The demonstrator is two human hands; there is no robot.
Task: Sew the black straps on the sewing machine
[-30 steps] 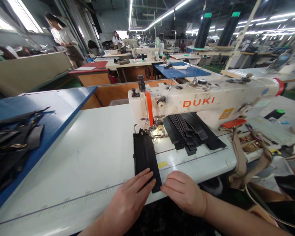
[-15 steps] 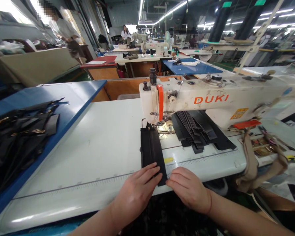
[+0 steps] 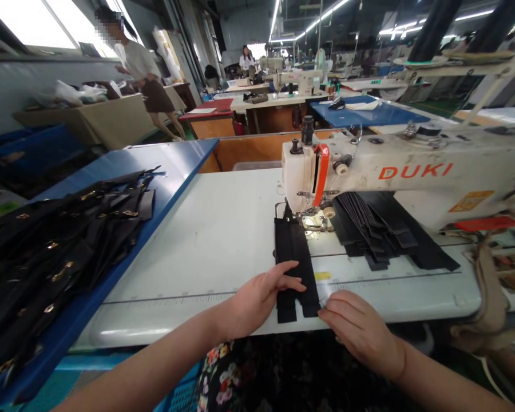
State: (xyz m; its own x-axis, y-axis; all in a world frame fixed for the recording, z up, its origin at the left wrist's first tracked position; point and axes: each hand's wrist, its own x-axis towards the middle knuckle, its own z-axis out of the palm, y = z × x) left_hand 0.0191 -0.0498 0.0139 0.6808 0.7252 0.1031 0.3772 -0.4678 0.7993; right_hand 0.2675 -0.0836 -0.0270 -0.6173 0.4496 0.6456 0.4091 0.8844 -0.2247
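Observation:
A black fabric strip (image 3: 301,252) lies lengthwise on the sewing machine table, its far end at the needle area of the white sewing machine (image 3: 352,166). Its near end shows two flaps with a gap between. My left hand (image 3: 261,297) rests on the strip with fingers stretched out and slightly spread. At the strip's near right corner, my right hand (image 3: 360,329) is closed, thumb and fingertips pinching the edge. Under the machine arm sits a fanned stack of black strips (image 3: 371,234).
On the left, a blue table (image 3: 184,163) carries a heap of black straps with gold metal fittings (image 3: 68,252). Beige straps (image 3: 480,286) hang at the right table edge. A person (image 3: 143,68) walks at the far left; another person (image 3: 246,58) is at the back.
The view has swung left, so the machine appears further right. My left hand's fingers have lifted and spread, and the strip's near end now shows two separated flaps. My right hand stays by the corner.

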